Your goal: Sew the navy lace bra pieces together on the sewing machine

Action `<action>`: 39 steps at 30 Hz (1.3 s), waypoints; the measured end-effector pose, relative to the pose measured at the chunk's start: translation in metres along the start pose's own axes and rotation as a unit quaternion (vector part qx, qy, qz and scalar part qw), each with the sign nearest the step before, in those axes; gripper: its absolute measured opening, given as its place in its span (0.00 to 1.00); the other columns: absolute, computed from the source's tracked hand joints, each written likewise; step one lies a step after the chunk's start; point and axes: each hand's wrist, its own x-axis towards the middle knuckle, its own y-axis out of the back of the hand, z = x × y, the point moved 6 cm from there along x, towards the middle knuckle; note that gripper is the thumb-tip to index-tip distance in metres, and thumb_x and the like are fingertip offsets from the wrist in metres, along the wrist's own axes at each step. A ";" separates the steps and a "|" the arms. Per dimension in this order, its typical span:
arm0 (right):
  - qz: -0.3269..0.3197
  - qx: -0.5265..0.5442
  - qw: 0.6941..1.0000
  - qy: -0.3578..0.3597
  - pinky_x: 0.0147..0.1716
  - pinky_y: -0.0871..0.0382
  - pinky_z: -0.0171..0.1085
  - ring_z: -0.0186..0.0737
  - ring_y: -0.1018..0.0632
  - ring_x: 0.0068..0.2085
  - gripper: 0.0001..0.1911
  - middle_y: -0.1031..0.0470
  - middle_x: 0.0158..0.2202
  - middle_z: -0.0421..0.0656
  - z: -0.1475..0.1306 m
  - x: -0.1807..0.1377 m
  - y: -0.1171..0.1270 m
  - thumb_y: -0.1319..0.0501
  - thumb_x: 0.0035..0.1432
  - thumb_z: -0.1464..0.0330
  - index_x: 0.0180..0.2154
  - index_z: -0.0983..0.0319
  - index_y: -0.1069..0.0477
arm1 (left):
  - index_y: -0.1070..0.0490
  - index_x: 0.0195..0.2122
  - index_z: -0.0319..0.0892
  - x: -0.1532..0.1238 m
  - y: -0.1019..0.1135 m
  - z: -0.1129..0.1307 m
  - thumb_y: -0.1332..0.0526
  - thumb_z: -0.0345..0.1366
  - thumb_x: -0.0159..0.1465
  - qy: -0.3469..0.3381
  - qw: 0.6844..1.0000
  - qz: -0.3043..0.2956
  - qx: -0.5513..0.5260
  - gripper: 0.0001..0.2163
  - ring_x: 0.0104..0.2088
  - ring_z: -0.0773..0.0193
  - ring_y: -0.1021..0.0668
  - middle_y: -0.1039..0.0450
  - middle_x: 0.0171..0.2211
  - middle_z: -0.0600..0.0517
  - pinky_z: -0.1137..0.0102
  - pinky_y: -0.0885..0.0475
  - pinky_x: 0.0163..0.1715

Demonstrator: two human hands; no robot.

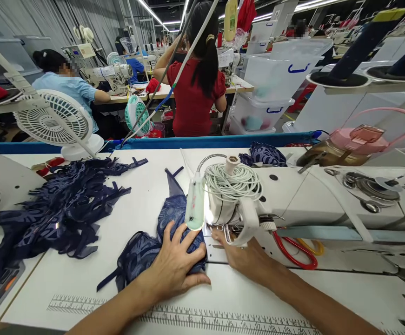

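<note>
A navy lace bra [177, 211] lies on the white sewing table, its far cup partly beneath the work lamp [195, 204]. My left hand [179, 260] rests on the bra with the fingers spread, pressing it flat. Just right of it, my right hand [239, 253] reaches in by the needle area of the sewing machine [289, 190]. The machine head covers my right fingertips, so what they touch is hidden. Under the lamp, the bra's edge comes close to the presser foot [228, 230].
A heap of navy lace pieces [66, 204] covers the table's left side. Red-handled scissors [298, 253] lie under the machine arm. A ruler strip [195, 316] runs along the front. A white fan [54, 116] and a pink-lidded bottle [355, 139] stand behind. Co-workers sit beyond.
</note>
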 end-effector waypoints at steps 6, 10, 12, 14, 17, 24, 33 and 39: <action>0.094 -0.053 0.993 0.048 0.22 0.44 0.33 0.35 0.32 0.22 0.09 0.30 0.23 0.40 0.001 -0.027 0.017 0.51 0.62 0.77 0.36 0.62 0.34 | 0.32 0.51 0.44 0.018 -0.003 -0.004 0.46 0.57 0.64 -0.010 0.998 -0.028 -0.063 0.24 0.53 0.46 0.31 0.35 0.55 0.39 0.41 0.39 0.54; 0.106 -0.057 0.990 0.068 0.22 0.44 0.33 0.35 0.33 0.22 0.12 0.31 0.23 0.39 -0.005 -0.023 0.017 0.51 0.60 0.79 0.39 0.63 0.33 | 0.32 0.51 0.44 0.023 -0.004 -0.006 0.46 0.57 0.64 -0.022 0.996 -0.037 -0.076 0.24 0.52 0.48 0.30 0.33 0.52 0.40 0.42 0.41 0.57; 0.100 -0.070 0.990 0.067 0.22 0.46 0.34 0.35 0.34 0.21 0.13 0.32 0.21 0.38 -0.006 -0.021 0.016 0.52 0.59 0.80 0.38 0.64 0.32 | 0.31 0.50 0.44 0.026 -0.004 -0.007 0.46 0.57 0.64 -0.032 0.996 -0.026 -0.082 0.24 0.53 0.49 0.30 0.31 0.49 0.42 0.42 0.46 0.60; 0.094 -0.076 0.991 0.061 0.21 0.47 0.34 0.35 0.36 0.20 0.12 0.34 0.20 0.38 -0.005 -0.020 0.016 0.52 0.58 0.80 0.35 0.63 0.32 | 0.30 0.49 0.44 0.028 -0.004 -0.009 0.45 0.57 0.64 -0.035 0.995 -0.022 -0.088 0.23 0.52 0.50 0.29 0.29 0.45 0.44 0.44 0.45 0.60; 0.090 -0.074 0.992 0.056 0.21 0.48 0.34 0.34 0.37 0.20 0.12 0.36 0.19 0.37 -0.003 -0.021 0.015 0.52 0.58 0.79 0.32 0.63 0.33 | 0.29 0.47 0.44 0.029 -0.006 -0.010 0.46 0.58 0.64 -0.036 0.995 -0.027 -0.091 0.23 0.50 0.49 0.29 0.29 0.46 0.43 0.47 0.39 0.56; 0.068 -0.049 0.996 0.036 0.23 0.45 0.33 0.34 0.34 0.22 0.12 0.31 0.22 0.39 0.003 -0.023 0.010 0.52 0.56 0.79 0.31 0.62 0.34 | 0.31 0.51 0.44 0.028 -0.006 -0.009 0.46 0.58 0.64 -0.036 0.994 -0.035 -0.098 0.24 0.53 0.47 0.30 0.29 0.49 0.42 0.51 0.39 0.54; 0.078 -0.043 0.995 0.044 0.22 0.46 0.33 0.33 0.34 0.22 0.11 0.33 0.22 0.38 -0.001 -0.023 0.017 0.52 0.59 0.79 0.34 0.62 0.35 | 0.29 0.49 0.45 0.028 0.001 -0.009 0.42 0.53 0.64 -0.049 0.995 0.002 -0.082 0.20 0.54 0.48 0.29 0.28 0.50 0.42 0.53 0.39 0.56; 0.094 -0.044 0.993 0.053 0.22 0.47 0.34 0.33 0.37 0.21 0.11 0.36 0.21 0.37 -0.003 -0.024 0.016 0.52 0.61 0.77 0.28 0.60 0.40 | 0.32 0.51 0.38 0.020 0.005 0.011 0.45 0.40 0.69 -0.083 0.994 0.076 0.009 0.14 0.49 0.55 0.25 0.25 0.45 0.43 0.58 0.33 0.48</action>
